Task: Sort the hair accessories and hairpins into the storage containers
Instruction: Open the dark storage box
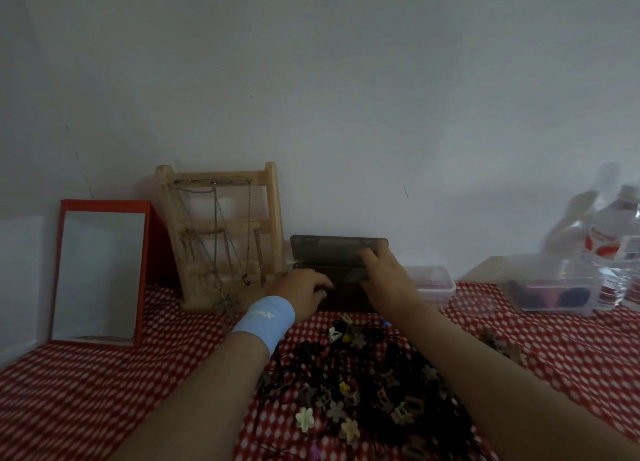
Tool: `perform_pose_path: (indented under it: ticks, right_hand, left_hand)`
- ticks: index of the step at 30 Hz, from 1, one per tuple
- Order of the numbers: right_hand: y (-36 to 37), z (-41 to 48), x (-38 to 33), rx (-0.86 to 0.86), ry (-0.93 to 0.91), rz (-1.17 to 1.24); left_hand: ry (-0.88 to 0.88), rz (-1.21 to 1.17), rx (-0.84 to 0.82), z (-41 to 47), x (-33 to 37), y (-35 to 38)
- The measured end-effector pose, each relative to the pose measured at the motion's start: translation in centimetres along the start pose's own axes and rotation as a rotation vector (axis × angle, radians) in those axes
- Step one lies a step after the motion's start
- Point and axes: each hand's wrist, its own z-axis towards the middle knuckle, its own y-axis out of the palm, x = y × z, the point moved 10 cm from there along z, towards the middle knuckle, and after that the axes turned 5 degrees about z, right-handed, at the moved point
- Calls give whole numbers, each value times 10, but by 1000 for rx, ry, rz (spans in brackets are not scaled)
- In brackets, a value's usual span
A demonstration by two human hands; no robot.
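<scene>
At the surface's (86,391) far edge, left hand (304,292) and right hand (384,273) grip the dark box (332,252); the clip pile (363,384) lies nearer, between the forearms.

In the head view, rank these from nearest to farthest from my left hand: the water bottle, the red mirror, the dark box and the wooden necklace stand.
1. dark box, straight ahead, touched by the left hand.
2. wooden necklace stand, just to the hand's left.
3. red mirror, far left, beyond the stand.
4. water bottle, at the far right edge.
</scene>
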Motion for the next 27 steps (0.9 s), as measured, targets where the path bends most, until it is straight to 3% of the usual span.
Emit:
perform_pose_path:
  ticks: [6,9,12,16,21,27]
  right_hand:
    - [3,-3,3,-110,104,119]
    - [6,-2,9,-179,131,60]
    - [16,-2,10,-302,148,-66]
    - [18,-4,4,-421,158,-176]
    - [13,-6,11,-461,158,-260]
    - [13,-15,16,-524,159,-386]
  left_hand:
    - [-16,-70,-151,-9,6,-1]
    - [10,-107,-160,-15,12,-3]
    - [20,-60,-71,-18,12,-7]
    - [9,49,171,-17,4,-17]
    - [-72,115,-96,-7,-4,22]
    - [-41,153,-155,-6,-3,27]
